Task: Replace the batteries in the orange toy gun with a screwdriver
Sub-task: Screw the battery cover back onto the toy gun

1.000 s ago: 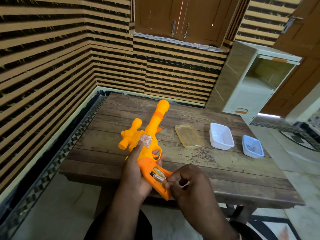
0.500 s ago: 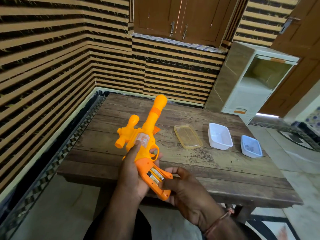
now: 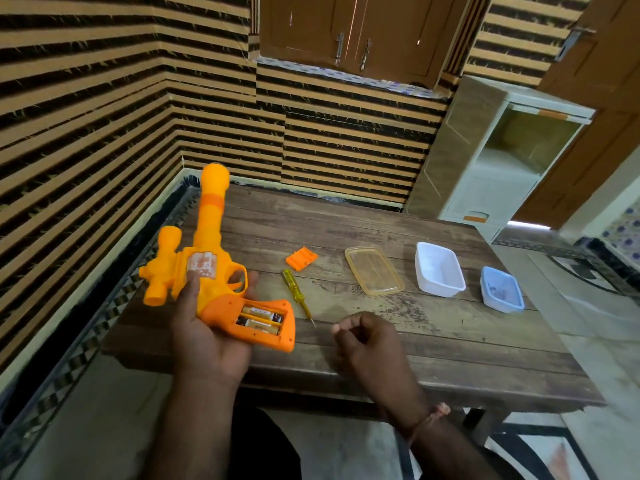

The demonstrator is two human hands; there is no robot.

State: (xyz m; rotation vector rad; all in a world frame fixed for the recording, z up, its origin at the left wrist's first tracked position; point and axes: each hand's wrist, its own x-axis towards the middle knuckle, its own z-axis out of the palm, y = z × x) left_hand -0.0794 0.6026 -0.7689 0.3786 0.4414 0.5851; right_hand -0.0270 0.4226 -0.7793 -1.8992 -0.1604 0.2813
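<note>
Wooden table (image 3: 433,344) below; left hand (image 3: 204,327) palm-up, fingers wrapped round orange toy gun (image 3: 207,271), batteries (image 3: 259,318) exposed. Right hand (image 3: 367,344) hovers, loosely curled, holding nothing.

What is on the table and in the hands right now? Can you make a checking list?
Surface: wooden table, worn planks.
Job's things: orange toy gun with open grip compartment, two batteries inside; battery cover and screwdriver lying on the table.
Clutter: clear lid, white tub, blue tub.
Hands: left hand holds the gun; right hand loosely curled, holds nothing.
Cables: nothing seen.
Surroundings: striped walls, brown cupboard, white cabinet.
</note>
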